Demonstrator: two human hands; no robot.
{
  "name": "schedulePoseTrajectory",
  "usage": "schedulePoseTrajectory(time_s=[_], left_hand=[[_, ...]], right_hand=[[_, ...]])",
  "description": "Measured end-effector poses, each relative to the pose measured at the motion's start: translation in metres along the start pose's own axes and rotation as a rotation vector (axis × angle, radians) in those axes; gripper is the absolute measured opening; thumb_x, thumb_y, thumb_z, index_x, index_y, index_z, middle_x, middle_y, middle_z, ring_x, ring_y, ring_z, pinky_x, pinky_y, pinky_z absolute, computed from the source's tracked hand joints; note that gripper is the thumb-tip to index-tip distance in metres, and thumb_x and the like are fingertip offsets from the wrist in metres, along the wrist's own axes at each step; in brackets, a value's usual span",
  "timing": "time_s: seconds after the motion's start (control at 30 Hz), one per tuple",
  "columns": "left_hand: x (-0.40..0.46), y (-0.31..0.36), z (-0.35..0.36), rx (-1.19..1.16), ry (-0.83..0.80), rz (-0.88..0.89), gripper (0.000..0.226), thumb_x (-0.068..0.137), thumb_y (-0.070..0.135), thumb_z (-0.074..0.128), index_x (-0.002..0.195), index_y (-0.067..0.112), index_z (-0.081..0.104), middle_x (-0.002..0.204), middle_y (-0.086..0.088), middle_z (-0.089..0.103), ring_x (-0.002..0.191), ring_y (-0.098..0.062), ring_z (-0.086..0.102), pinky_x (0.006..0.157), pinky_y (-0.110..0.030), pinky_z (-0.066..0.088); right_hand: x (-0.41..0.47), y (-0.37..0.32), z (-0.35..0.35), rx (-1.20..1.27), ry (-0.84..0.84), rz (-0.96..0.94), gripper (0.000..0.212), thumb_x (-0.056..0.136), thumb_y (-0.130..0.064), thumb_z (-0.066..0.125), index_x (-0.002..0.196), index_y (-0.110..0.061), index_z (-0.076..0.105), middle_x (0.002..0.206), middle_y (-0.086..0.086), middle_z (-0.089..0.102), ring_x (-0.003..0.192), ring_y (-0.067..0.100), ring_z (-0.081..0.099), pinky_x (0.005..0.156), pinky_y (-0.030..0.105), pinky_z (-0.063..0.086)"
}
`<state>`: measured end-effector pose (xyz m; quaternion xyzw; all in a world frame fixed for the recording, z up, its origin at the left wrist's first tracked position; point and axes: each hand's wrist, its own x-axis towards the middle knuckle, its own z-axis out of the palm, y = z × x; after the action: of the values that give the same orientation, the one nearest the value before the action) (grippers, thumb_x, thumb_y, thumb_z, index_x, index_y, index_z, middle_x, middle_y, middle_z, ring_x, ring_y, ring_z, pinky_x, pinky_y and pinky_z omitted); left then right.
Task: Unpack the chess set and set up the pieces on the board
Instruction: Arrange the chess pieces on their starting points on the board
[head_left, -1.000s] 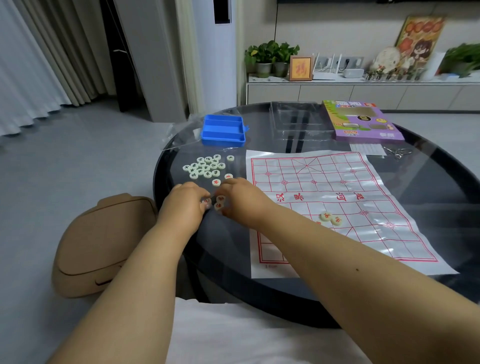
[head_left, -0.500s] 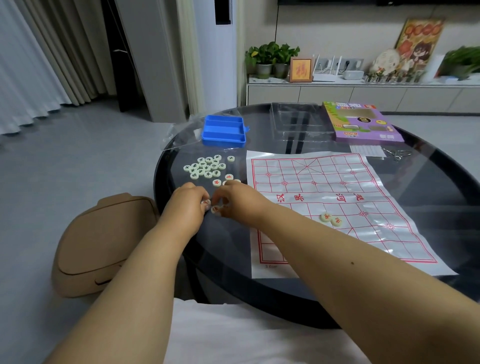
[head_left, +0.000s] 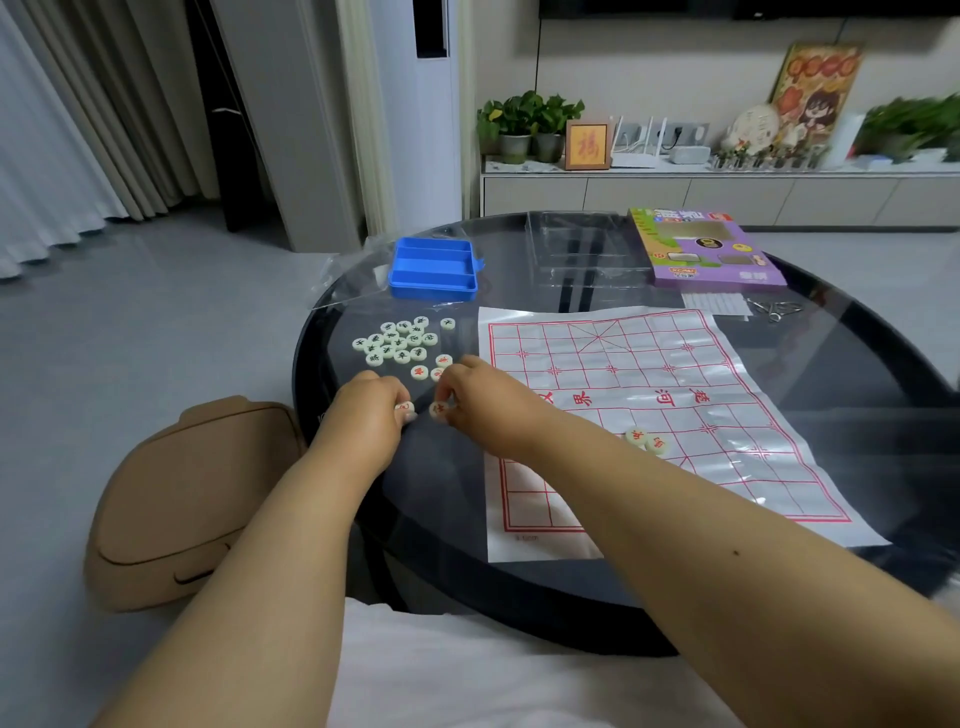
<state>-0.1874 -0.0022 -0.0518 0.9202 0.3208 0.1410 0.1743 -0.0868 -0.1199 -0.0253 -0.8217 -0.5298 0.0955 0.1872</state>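
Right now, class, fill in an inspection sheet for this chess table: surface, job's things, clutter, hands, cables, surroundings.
Surface: round dark glass table.
Job's things: paper board laid flat, two pieces on it; loose pieces clustered left of the board.
Clutter: empty blue tray, purple box, clear plastic tray.
Hands: left hand and right hand each pinch a red-marked piece.
Cables: white leads at the router.
Surroundings: tan stool, potted plants, curtains.

Both hands reach forward — left hand (head_left: 363, 410) and right hand (head_left: 483, 400) pinched shut.
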Motion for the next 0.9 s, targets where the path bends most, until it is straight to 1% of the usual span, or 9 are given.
schedulePoseTrajectory(time_s=[0.13, 0.23, 0.3, 0.37, 0.43, 0.53, 0.6, 0.7, 0.9], left_hand=[[-0.001, 0.007, -0.002, -0.021, 0.014, 0.032, 0.011, 0.091, 0.016, 0.062, 0.097, 0.009, 0.069, 0.102, -0.009, 0.054, 0.096, -0.027, 0.057, 0.085, -0.031, 0.043], [-0.004, 0.019, -0.002, -0.036, 0.022, 0.068, 0.014, 0.091, 0.016, 0.063, 0.101, 0.008, 0.069, 0.101, -0.005, 0.052, 0.095, -0.025, 0.056, 0.084, -0.029, 0.042], [-0.006, 0.032, -0.002, -0.055, 0.027, 0.102, 0.015, 0.091, 0.016, 0.062, 0.103, 0.008, 0.068, 0.1, -0.001, 0.048, 0.093, -0.02, 0.052, 0.082, -0.025, 0.038], [-0.009, 0.047, 0.0, -0.07, 0.013, 0.15, 0.015, 0.093, 0.017, 0.061, 0.104, 0.01, 0.067, 0.1, 0.0, 0.047, 0.092, -0.016, 0.049, 0.08, -0.023, 0.035], [-0.011, 0.065, 0.005, -0.092, -0.035, 0.212, 0.016, 0.095, 0.02, 0.058, 0.106, 0.012, 0.066, 0.103, 0.002, 0.048, 0.098, -0.01, 0.048, 0.079, -0.019, 0.033], [-0.013, 0.088, 0.016, -0.128, -0.112, 0.271, 0.022, 0.095, 0.023, 0.057, 0.115, 0.015, 0.063, 0.111, 0.003, 0.05, 0.097, -0.007, 0.047, 0.074, -0.015, 0.033], [-0.012, 0.099, 0.023, -0.106, -0.162, 0.288, 0.028, 0.094, 0.024, 0.058, 0.121, 0.017, 0.062, 0.117, 0.003, 0.053, 0.097, -0.007, 0.048, 0.079, -0.017, 0.034], [-0.01, 0.109, 0.029, -0.063, -0.227, 0.289, 0.032, 0.093, 0.025, 0.06, 0.125, 0.018, 0.061, 0.12, 0.002, 0.055, 0.098, -0.008, 0.05, 0.081, -0.018, 0.037], [-0.011, 0.111, 0.031, -0.054, -0.274, 0.31, 0.035, 0.091, 0.029, 0.064, 0.125, 0.019, 0.063, 0.115, 0.004, 0.057, 0.1, -0.011, 0.055, 0.082, -0.018, 0.04]], right_hand=[[-0.016, 0.017, -0.014, 0.044, 0.068, 0.059, 0.026, 0.092, -0.026, 0.059, 0.114, -0.012, 0.058, 0.117, 0.005, 0.05, 0.092, 0.02, 0.054, 0.077, 0.029, 0.045], [-0.034, 0.039, -0.027, 0.062, 0.104, 0.142, 0.025, 0.091, -0.025, 0.06, 0.115, -0.017, 0.059, 0.119, 0.001, 0.051, 0.093, 0.014, 0.052, 0.082, 0.024, 0.048], [-0.048, 0.057, -0.037, 0.058, 0.106, 0.188, 0.025, 0.09, -0.024, 0.061, 0.114, -0.017, 0.06, 0.119, 0.0, 0.052, 0.093, 0.012, 0.05, 0.083, 0.022, 0.046], [-0.062, 0.073, -0.047, 0.045, 0.104, 0.227, 0.024, 0.09, -0.025, 0.061, 0.113, -0.017, 0.06, 0.117, 0.0, 0.052, 0.092, 0.012, 0.051, 0.08, 0.021, 0.045], [-0.074, 0.087, -0.056, 0.036, 0.107, 0.268, 0.022, 0.091, -0.025, 0.061, 0.111, -0.017, 0.061, 0.113, -0.001, 0.052, 0.09, 0.013, 0.052, 0.078, 0.022, 0.046], [-0.085, 0.1, -0.063, 0.04, 0.093, 0.318, 0.022, 0.09, -0.025, 0.061, 0.11, -0.017, 0.061, 0.106, -0.003, 0.051, 0.084, 0.014, 0.055, 0.076, 0.024, 0.05], [-0.086, 0.105, -0.063, 0.026, 0.084, 0.321, 0.022, 0.09, -0.024, 0.062, 0.111, -0.017, 0.061, 0.108, -0.001, 0.052, 0.085, 0.014, 0.055, 0.076, 0.026, 0.052], [-0.081, 0.105, -0.06, -0.009, 0.045, 0.301, 0.024, 0.09, -0.021, 0.061, 0.114, -0.018, 0.061, 0.113, 0.0, 0.052, 0.09, 0.016, 0.054, 0.077, 0.024, 0.05], [-0.076, 0.104, -0.057, -0.085, -0.088, 0.232, 0.027, 0.09, -0.02, 0.061, 0.117, -0.019, 0.061, 0.114, 0.0, 0.055, 0.095, 0.015, 0.052, 0.075, 0.02, 0.041]])
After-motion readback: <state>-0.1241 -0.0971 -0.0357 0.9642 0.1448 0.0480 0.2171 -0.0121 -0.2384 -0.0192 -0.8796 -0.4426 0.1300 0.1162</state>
